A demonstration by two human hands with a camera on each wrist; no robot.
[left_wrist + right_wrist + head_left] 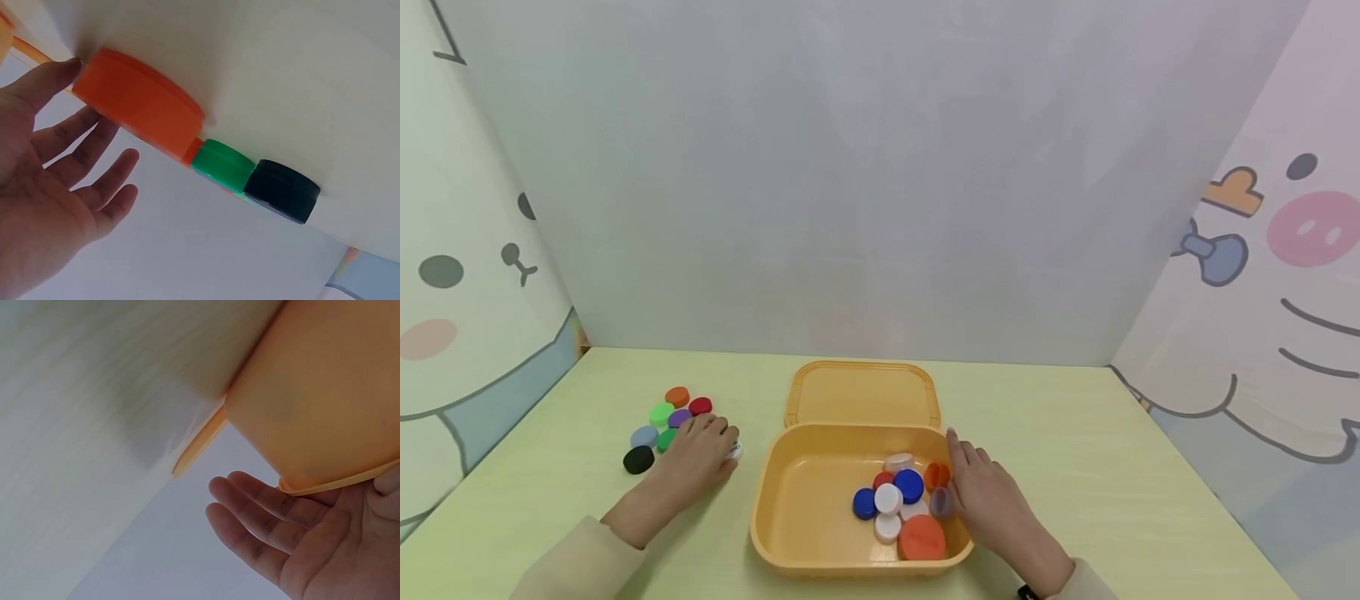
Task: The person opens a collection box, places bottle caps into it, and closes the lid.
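Observation:
My left hand is bent over a group of small bottle caps at the left. A white cap shows between its thumb and fingers. In the left wrist view, the thumb tip meets the end of a large orange cap, which hides some fingertips; whether anything is pinched is unclear. A green cap and a black cap stand beside it. My right hand rests against the right rim of a yellow plastic box, its fingers extended and loosely bent.
Inside the box, several caps lie toward the right: blue caps, white caps and a large orange cap. Behind it lies the flat yellow lid. A light-blue cap is among those at the left. A grey panel closes the back.

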